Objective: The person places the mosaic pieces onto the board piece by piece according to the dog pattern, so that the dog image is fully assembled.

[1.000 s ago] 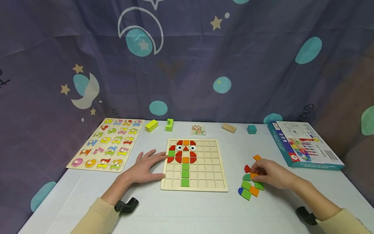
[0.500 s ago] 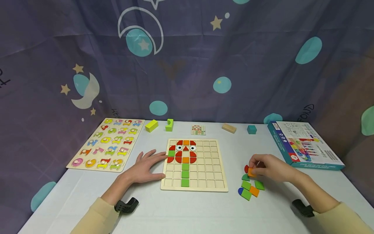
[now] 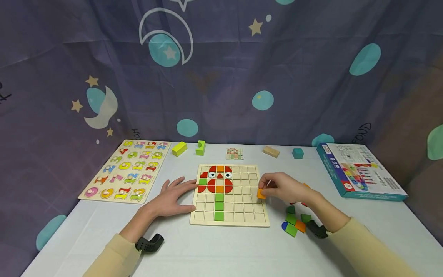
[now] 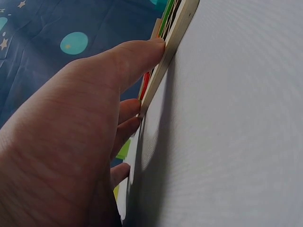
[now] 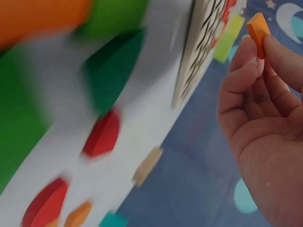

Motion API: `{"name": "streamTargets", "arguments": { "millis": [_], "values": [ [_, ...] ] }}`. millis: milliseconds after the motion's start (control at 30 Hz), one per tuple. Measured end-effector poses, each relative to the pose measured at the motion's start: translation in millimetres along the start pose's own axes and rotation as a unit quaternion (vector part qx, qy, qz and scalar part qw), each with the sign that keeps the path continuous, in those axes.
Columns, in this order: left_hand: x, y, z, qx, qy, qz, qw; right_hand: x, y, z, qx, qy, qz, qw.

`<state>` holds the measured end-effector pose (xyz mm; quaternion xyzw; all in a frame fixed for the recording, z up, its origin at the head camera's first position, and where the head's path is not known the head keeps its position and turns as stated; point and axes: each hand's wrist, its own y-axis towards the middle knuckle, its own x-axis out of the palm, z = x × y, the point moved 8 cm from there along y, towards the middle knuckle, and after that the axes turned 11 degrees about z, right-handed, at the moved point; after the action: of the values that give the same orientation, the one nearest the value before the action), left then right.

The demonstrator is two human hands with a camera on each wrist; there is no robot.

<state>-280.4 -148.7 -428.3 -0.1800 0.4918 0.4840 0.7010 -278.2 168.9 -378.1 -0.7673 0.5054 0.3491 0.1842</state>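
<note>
An orange square tile is pinched between thumb and fingers of my right hand, over the right edge of the wooden grid board. The right wrist view shows the same orange tile at the fingertips. On the board, red, orange and green tiles and two eye tiles form a figure, with a column of green tiles below. My left hand touches the board's left edge with fingers spread; in the left wrist view its thumb rests against the board's side.
Loose tiles in green, orange, blue and red lie right of the board, partly under my right arm. A number puzzle is at left, a box at right. Several blocks and a small picture card stand along the back.
My right hand has lifted an orange tile from the loose pile and carried it left to the board's right edge. The left hand has stayed in place.
</note>
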Motion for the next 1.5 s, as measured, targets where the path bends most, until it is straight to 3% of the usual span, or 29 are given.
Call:
{"name": "streamTargets", "arguments": {
  "millis": [233,700,1000,1500],
  "values": [
    [1.4,0.4,-1.3,-0.003,0.000,-0.001,1.0000,28.1,24.3,-19.4,-0.042,0.012,-0.015,0.9990],
    [0.4,0.5,-1.2,-0.002,0.000,-0.002,1.0000,61.8,53.9,-43.3,-0.064,-0.010,-0.021,0.9977],
    [0.6,1.1,-1.7,-0.003,0.003,-0.003,1.0000,70.8,57.1,-47.2,-0.079,-0.048,-0.025,0.9954],
    [2.1,-0.9,-3.3,-0.008,0.001,-0.002,1.0000,79.1,53.2,-50.4,-0.095,-0.062,-0.029,0.9931]
  ]
}}
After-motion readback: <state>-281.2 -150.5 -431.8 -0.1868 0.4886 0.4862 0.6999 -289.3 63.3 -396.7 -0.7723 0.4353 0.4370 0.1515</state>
